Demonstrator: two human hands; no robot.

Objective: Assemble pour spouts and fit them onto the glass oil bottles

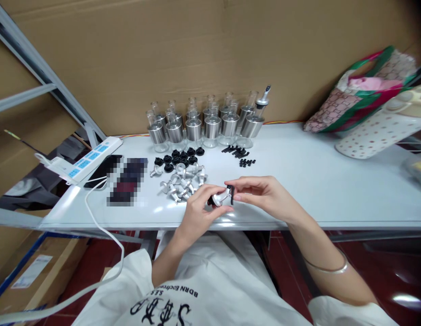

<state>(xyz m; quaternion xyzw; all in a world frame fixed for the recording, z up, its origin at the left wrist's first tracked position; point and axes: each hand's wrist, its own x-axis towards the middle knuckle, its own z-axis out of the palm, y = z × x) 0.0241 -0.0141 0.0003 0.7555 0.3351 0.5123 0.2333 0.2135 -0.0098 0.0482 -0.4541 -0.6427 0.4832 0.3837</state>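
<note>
We list, largest first: one white table (299, 181); upon it, two rows of steel-sleeved glass bottles (211, 127), of which we count one, front right, topped with a fitted pourer (263, 100). The other bottles stand open-necked, so we judge the work barely begun, with most assembly left. One left hand (198, 206), thumb and fingers closed about the flange of a silver spout (221, 197); one right hand (270, 194), thumb and fingertips pinched on the black lever (232, 195) at its tip. The spout is above the table's near edge, between both hands; its long axis slants left to right, black base at lower left, tip rightward and slightly up, lever crosswise. Unassembled, as we judge: a heap of silver spouts (186, 184), a cluster of black stoppers (175, 159), loose black levers (241, 153), and, smallest, black caps (247, 162).
</note>
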